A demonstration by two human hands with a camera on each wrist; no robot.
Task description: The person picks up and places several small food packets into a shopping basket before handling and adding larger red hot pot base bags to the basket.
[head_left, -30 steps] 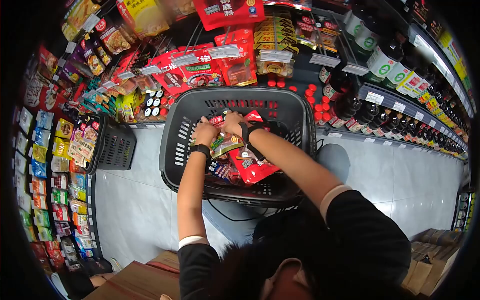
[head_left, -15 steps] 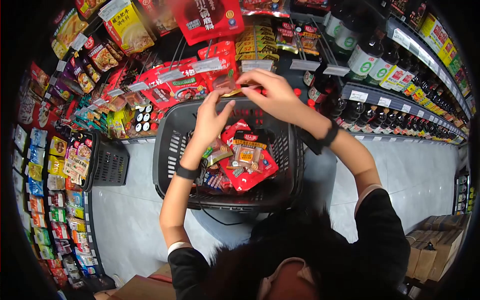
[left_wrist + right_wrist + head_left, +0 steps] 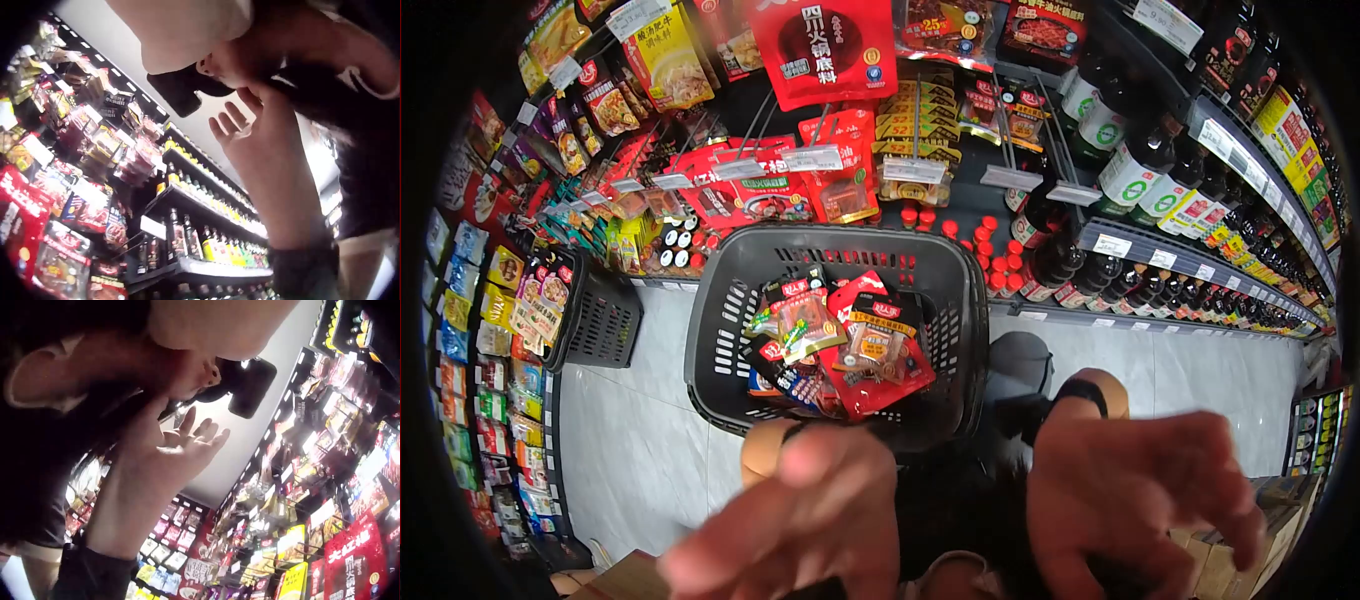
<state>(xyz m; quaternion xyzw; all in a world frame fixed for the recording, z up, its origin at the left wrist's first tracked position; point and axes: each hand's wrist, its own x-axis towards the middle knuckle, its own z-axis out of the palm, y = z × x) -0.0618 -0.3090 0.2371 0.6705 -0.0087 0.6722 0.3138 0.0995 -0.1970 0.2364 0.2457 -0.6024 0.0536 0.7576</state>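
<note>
Both hands are lifted toward the head camera, in front of the near side of a black shopping basket (image 3: pixel 712 300). My left hand (image 3: pixel 810 520) is blurred and holds nothing, its fingers spread. Beside it on the right, my right hand (image 3: pixel 1120 490) is likewise empty, with loosely bent fingers. The left wrist view shows the right hand (image 3: pixel 262 150) near the face; the right wrist view shows the left hand (image 3: pixel 165 459) there. Inside the basket lie several seasoning packets, among them a red pouch (image 3: pixel 905 388) and a clear-fronted packet (image 3: pixel 812 325).
Hanging red pouches (image 3: pixel 825 50) and other packets fill the racks ahead. Dark bottles (image 3: pixel 1140 165) stand on shelves at right. A second black basket (image 3: pixel 605 322) with packets on it sits on the floor at left. Cardboard boxes (image 3: pixel 1270 510) are at the lower right.
Both hands leave the packets in the basket, rise over its far rim, then come back close to the head. The packets stay in the basket, which sits lower in view.
</note>
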